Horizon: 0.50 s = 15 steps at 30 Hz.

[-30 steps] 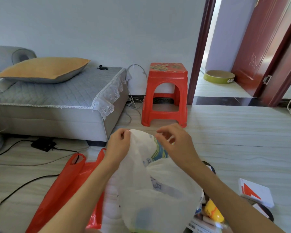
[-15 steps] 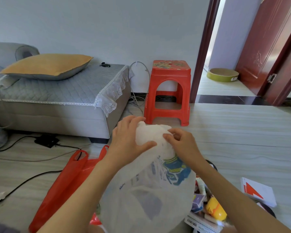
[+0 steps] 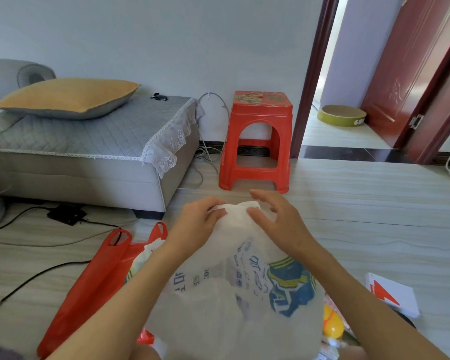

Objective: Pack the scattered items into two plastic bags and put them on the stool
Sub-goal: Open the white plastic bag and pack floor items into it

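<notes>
Low over the floor before the red plastic stool (image 3: 256, 141), the left hand (image 3: 196, 224) pinches the gathered top of the translucent white printed plastic bag (image 3: 234, 287), while the right hand (image 3: 276, 222) rests loose-fingered on it.

A white plastic bag (image 3: 234, 289) with blue, green and yellow print is bulging in the foreground, its top bunched together. A red plastic bag (image 3: 89, 287) is lying flat on the floor just left of it (something pale is showing at its mouth). The red stool (image 3: 257, 141) is standing upright by the wall, well beyond both.
</notes>
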### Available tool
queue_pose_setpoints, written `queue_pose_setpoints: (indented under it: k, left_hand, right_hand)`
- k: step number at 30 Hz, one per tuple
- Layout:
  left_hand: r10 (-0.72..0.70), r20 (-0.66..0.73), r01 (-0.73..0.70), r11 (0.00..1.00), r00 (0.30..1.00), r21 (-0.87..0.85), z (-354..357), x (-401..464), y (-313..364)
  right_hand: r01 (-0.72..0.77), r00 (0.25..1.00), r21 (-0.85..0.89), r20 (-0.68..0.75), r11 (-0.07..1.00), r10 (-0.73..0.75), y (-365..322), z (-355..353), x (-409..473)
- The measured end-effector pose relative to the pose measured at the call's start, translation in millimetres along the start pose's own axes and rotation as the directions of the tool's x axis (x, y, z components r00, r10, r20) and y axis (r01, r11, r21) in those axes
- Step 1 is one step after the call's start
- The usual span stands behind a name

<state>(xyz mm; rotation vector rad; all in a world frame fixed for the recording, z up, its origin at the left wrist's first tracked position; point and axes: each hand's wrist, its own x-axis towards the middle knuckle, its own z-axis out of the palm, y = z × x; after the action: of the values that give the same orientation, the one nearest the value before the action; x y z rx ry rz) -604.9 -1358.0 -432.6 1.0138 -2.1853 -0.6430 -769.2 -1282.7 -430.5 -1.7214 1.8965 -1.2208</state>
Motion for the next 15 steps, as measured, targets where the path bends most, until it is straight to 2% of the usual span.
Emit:
queue_pose_setpoints:
  k: [2, 5, 8, 10, 12, 13, 15]
  left_hand:
    - [-0.010, -0.015, 0.009, 0.999, 1.000, -0.035, 0, 1, 2]
    - [-0.029, 0.010, 0.029, 0.997, 1.000, -0.066, -1, 0, 2]
    - [0.031, 0.078, -0.043, 0.986, 0.996, 0.160, -5, -2, -2]
    - [0.040, 0.134, -0.086, 0.930, 0.990, 0.356, -8, -3, -5]
    - [0.046, 0.128, -0.098, 0.892, 0.991, 0.441, -10, -2, -10]
    - [0.048, 0.093, -0.083, 0.905, 0.995, 0.418, -11, -2, -13]
    - [0.022, -0.001, -0.021, 0.965, 1.000, 0.261, -12, -2, -16]
  right_hand:
    - [0.081, 0.995, -0.047, 0.065, 0.996, -0.078, -10, 5, -1]
    - [0.046, 0.995, -0.101, 0.088, 0.994, -0.037, -10, 10, 1]
    - [-0.128, 0.991, -0.013, -0.038, 0.992, 0.127, -1, 6, 5]
    - [-0.281, 0.955, 0.108, -0.073, 0.954, 0.289, 10, 3, 7]
    - [-0.380, 0.910, 0.226, -0.081, 0.897, 0.406, 19, -1, 7]
    - [-0.400, 0.896, 0.252, -0.092, 0.881, 0.434, 22, -3, 7]
    - [-0.379, 0.905, 0.223, -0.111, 0.898, 0.410, 25, -6, 5]
